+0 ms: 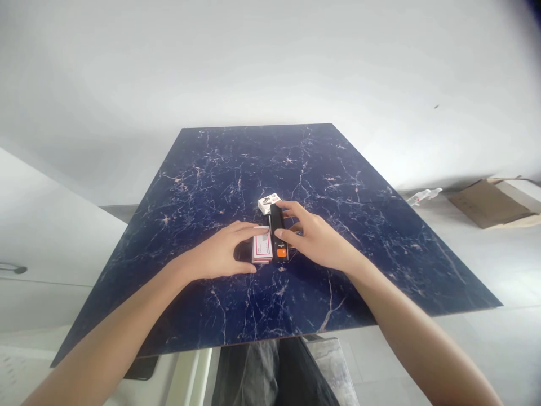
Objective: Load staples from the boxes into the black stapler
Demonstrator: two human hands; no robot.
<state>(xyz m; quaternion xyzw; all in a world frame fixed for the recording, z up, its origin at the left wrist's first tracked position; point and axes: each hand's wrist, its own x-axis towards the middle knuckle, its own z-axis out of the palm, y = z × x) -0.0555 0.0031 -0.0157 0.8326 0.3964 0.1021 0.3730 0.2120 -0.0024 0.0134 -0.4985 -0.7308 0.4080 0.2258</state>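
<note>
My left hand [226, 255] lies on the dark blue marbled table [236, 169], its fingers curled around a small white and red box [262, 248]. Right beside that box lies a black stapler [278, 235] with an orange end. My right hand [315, 237] grips the stapler from the right, fingers and thumb closed on its side. A second small white box [269, 202] rests just behind the stapler, touching neither hand.
The table's far edge meets a white wall. On the floor at right lie a flat cardboard piece [486, 203] and a plastic bottle [422, 196]. A white surface [51, 248] stands at left. My legs [270, 372] show below the near table edge.
</note>
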